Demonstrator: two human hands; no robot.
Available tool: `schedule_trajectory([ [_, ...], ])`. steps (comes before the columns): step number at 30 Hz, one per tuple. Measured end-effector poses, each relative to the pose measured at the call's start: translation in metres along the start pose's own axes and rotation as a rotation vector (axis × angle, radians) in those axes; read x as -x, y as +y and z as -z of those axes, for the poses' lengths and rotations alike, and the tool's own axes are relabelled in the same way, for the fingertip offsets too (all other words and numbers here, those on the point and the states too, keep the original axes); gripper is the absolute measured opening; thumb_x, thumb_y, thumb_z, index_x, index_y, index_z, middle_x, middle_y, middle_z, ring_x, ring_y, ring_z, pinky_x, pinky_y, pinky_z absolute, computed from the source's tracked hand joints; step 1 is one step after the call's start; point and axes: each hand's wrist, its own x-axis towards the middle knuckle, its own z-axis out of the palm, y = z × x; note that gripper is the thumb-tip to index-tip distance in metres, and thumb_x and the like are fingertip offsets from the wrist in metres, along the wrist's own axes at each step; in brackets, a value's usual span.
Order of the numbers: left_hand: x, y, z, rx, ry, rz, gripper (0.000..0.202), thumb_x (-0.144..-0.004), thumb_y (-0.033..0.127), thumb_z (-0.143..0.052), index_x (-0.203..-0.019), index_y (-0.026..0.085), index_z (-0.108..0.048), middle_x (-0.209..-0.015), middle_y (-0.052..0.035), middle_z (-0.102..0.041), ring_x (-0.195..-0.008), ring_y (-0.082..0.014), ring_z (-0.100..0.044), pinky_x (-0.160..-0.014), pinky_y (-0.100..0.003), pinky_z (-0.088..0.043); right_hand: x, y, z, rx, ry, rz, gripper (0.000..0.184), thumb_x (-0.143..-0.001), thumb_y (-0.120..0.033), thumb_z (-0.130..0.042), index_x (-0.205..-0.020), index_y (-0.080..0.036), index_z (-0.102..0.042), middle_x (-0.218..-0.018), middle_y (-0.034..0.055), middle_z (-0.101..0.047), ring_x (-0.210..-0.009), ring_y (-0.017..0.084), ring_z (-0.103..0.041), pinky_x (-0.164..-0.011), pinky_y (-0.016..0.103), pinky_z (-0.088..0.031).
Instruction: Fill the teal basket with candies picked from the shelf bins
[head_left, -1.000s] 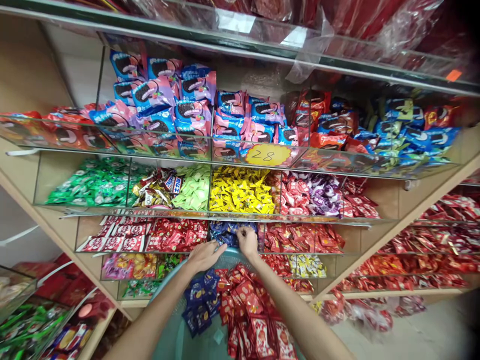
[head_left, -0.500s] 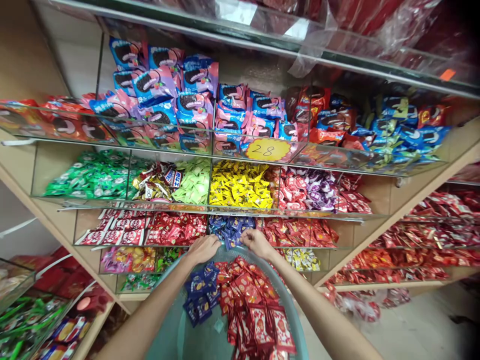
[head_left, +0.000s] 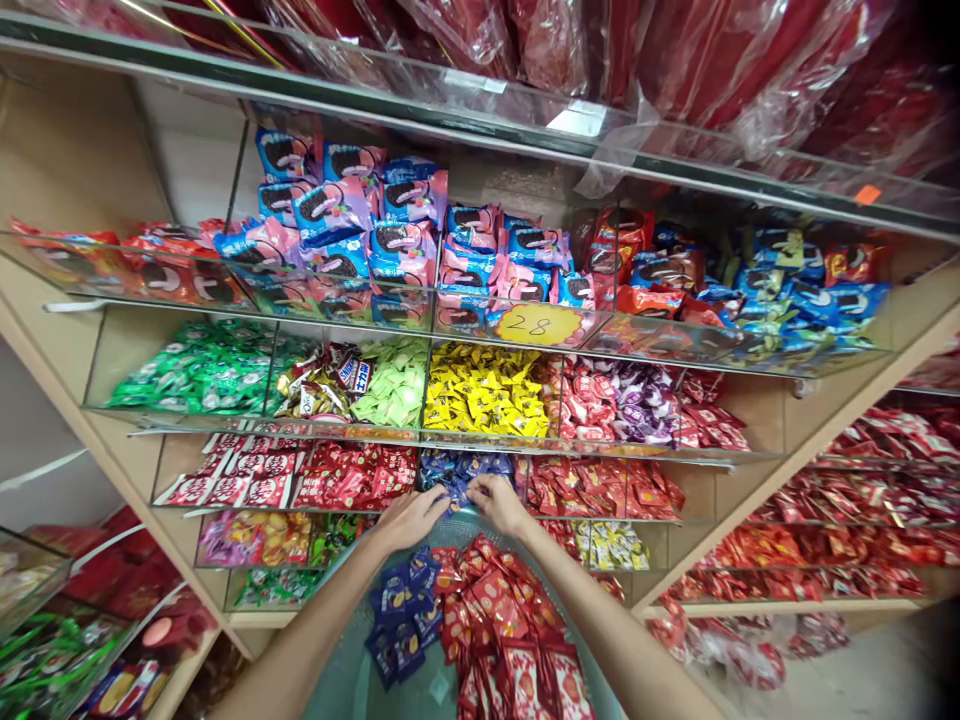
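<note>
Dark blue candy packets fill a narrow bin on a lower shelf. My left hand is at the left of that bin's front edge, its fingers bent against the packets. From the right, my right hand curls its fingers round packets at the same edge. A few packets show between the two hands; the fingertips are partly hidden. Right below my hands is a pale teal basin, between my forearms. In it lie blue packets on the left and a larger heap of red packets on the right.
Glass-fronted shelves hold yellow candies, green candies and red packets beside the blue bin. Higher up are blue-and-pink cookie packs and a yellow price tag. A glass shelf edge runs just above my hands.
The view has tilted up, so the shelves sit lower in the picture. My right hand has moved slightly left, and both hands are closer together over the blue packets.
</note>
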Motion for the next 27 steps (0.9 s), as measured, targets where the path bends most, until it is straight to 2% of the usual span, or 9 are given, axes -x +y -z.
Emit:
schedule_trajectory([
  [7,-0.001,-0.003,-0.002,-0.04,0.026,-0.046,0.044,-0.089,0.048,-0.014,-0.097,0.025,-0.051,-0.071,-0.0008,-0.061,-0.068,-0.0194,-0.06,-0.058,-0.024,-0.034,-0.001,0.003,0.0,-0.004,0.067,0.012,0.018,-0.075,-0.03,-0.047,-0.066,-0.016,-0.056,-0.058,-0.0022,-0.051,-0.051,0.009,-0.044,-0.051,0.02,-0.034],
  [10,-0.002,-0.004,-0.004,-0.045,0.035,-0.062,0.044,-0.09,0.048,-0.015,-0.093,0.025,-0.052,-0.071,-0.0007,-0.061,-0.068,-0.0189,-0.059,-0.056,-0.023,-0.033,-0.001,0.005,-0.001,-0.079,0.072,-0.013,0.02,-0.074,-0.033,-0.049,-0.064,-0.016,-0.054,-0.058,-0.0024,-0.05,-0.049,0.009,-0.044,-0.049,0.02,-0.034],
  [18,-0.002,-0.002,-0.004,-0.019,0.019,-0.039,0.043,-0.089,0.049,-0.017,-0.088,0.025,-0.054,-0.07,0.0003,-0.061,-0.066,-0.0181,-0.059,-0.054,-0.023,-0.032,0.001,0.011,-0.003,-0.396,0.057,-0.202,0.028,-0.066,-0.043,-0.057,-0.067,-0.016,-0.053,-0.051,-0.0057,-0.046,-0.04,0.007,-0.04,-0.04,0.019,-0.029],
  [23,-0.001,0.001,0.0,-0.01,-0.013,-0.007,0.043,-0.088,0.05,-0.018,-0.09,0.027,-0.054,-0.075,0.0005,-0.063,-0.069,-0.0179,-0.06,-0.057,-0.023,-0.034,0.003,0.01,-0.006,-0.445,0.042,-0.229,0.03,-0.067,-0.046,-0.055,-0.07,-0.016,-0.05,-0.044,-0.0065,-0.046,-0.037,0.007,-0.039,-0.039,0.019,-0.03],
  [27,-0.001,0.001,0.0,-0.063,-0.008,-0.028,0.041,-0.087,0.053,-0.02,-0.092,0.03,-0.053,-0.075,0.0019,-0.064,-0.069,-0.0186,-0.06,-0.056,-0.023,-0.035,0.007,0.008,0.008,-0.404,0.011,-0.198,0.031,-0.07,-0.048,-0.053,-0.074,-0.018,-0.048,-0.044,-0.0058,-0.049,-0.037,0.008,-0.041,-0.039,0.019,-0.032],
])
